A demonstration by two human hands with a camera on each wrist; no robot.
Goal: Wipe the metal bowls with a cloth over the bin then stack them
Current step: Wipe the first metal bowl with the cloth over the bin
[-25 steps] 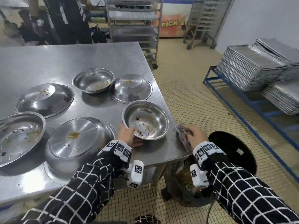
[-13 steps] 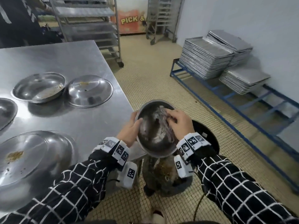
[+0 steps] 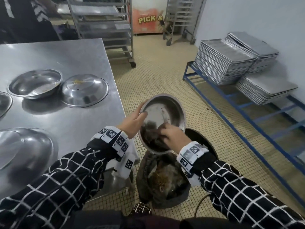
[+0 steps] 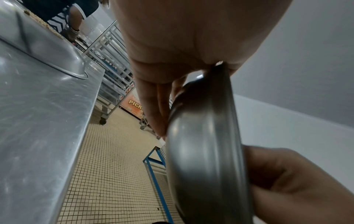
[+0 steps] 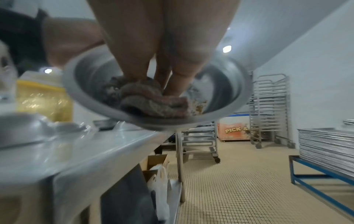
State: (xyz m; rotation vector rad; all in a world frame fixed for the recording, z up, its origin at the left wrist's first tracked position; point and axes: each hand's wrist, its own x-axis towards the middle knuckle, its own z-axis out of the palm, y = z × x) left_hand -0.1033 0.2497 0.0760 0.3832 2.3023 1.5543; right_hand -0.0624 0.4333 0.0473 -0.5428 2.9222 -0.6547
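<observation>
Tilting steeply toward the person, the metal bowl (image 3: 162, 116) is held in the air just off the desk (image 3: 66, 63) corner, directly above the bin (image 3: 163, 182) on the tiled floor. The left hand (image 3: 132, 123) has its grip pinching the bowl's near-left rim, thumb on the inside and fingers (image 4: 153, 106) straight along the outside wall. The right hand (image 3: 172, 138) reaches into the bowl's lower part, its grip bunched on a grey cloth (image 5: 151, 100), with fingertips (image 5: 172, 89) pressing the cloth against the inner wall. Brown food specks (image 5: 198, 106) cling to the inside of the bowl just beside the cloth.

The bin stands beside the desk's near corner and holds dark waste inside a dark liner. Its round black lid (image 3: 203, 144) lies on the floor just beyond the bin, partly hidden behind the right wrist.

On the desk, well away from the bin, an upright bowl (image 3: 34, 83) with a few crumbs sits touching or nearly touching an upturned bowl (image 3: 85, 90). A larger upturned bowl (image 3: 26, 146) lies nearer the person, and the edge of another (image 3: 5, 103) shows at the far left.

Beyond the bin, stacked metal trays (image 3: 227, 60) rest on a blue rack (image 3: 231, 100) along the wall.
</observation>
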